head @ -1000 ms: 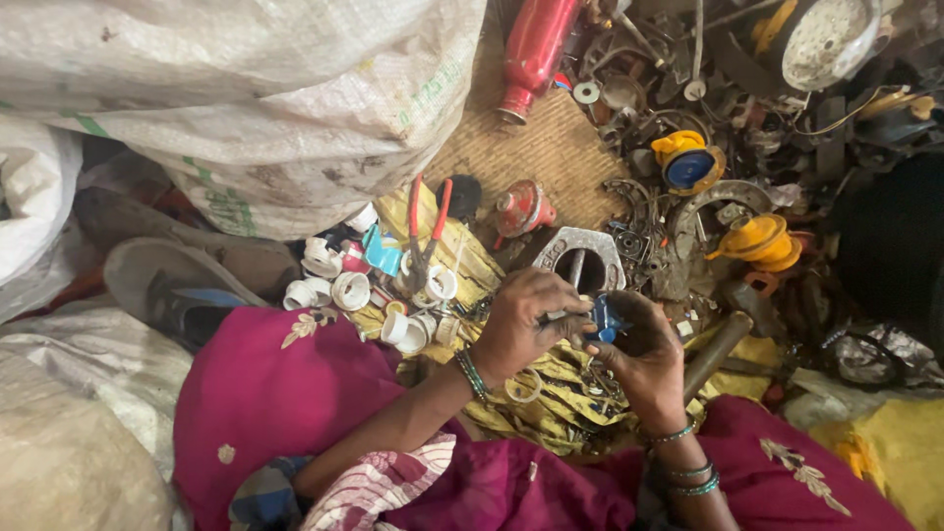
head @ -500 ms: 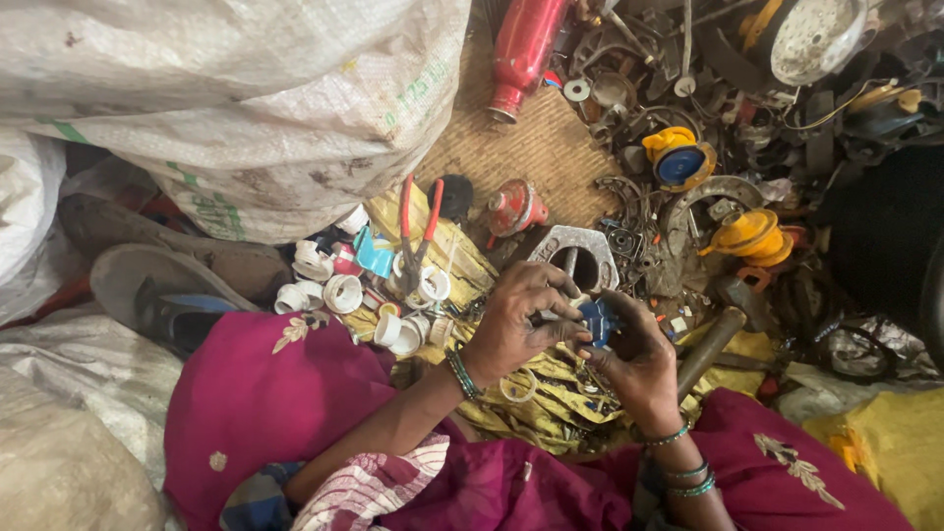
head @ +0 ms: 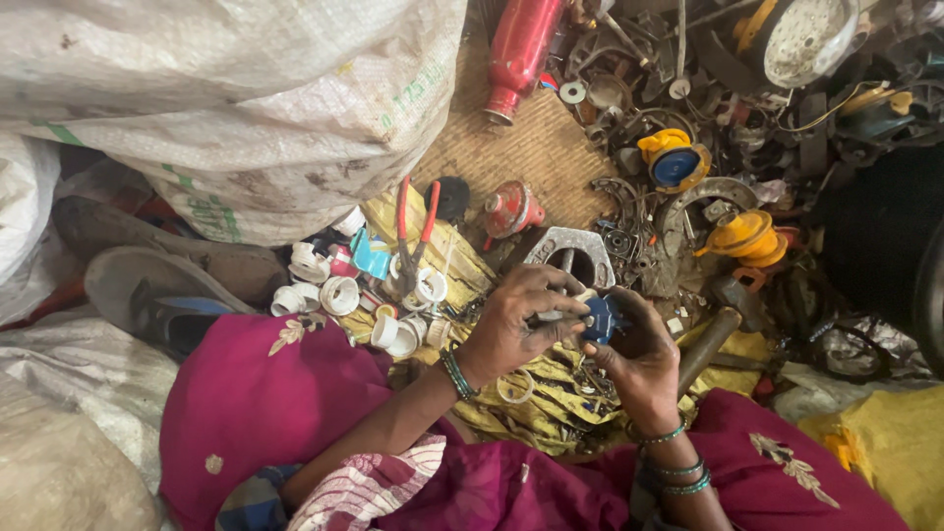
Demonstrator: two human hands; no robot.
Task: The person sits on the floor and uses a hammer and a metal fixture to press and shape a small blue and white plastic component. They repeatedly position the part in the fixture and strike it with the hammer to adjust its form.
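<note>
My left hand (head: pixel 521 320) grips a thin metal tool (head: pixel 556 315) whose tip meets a small blue plastic part (head: pixel 602 317). My right hand (head: pixel 639 344) closes around that blue part from the right. Both hands hover over a crumpled yellow cloth (head: pixel 531 403) on my lap, just in front of a grey metal bracket (head: pixel 575 254). Bangles circle both wrists. How the tool sits in the blue part is hidden by my fingers.
White plastic rings and caps (head: pixel 334 290) and red-handled pliers (head: pixel 415 231) lie left of my hands. A red bottle (head: pixel 519 54), yellow-and-blue parts (head: pixel 674 159) and a scrap metal heap (head: pixel 747 128) fill the back right. Large white sacks (head: pixel 226 98) stand left, a sandal (head: pixel 162 300) below.
My hands stay together on the blue part with only small finger shifts. The view has drifted slightly, so the scene sits a little lower and to the left.
</note>
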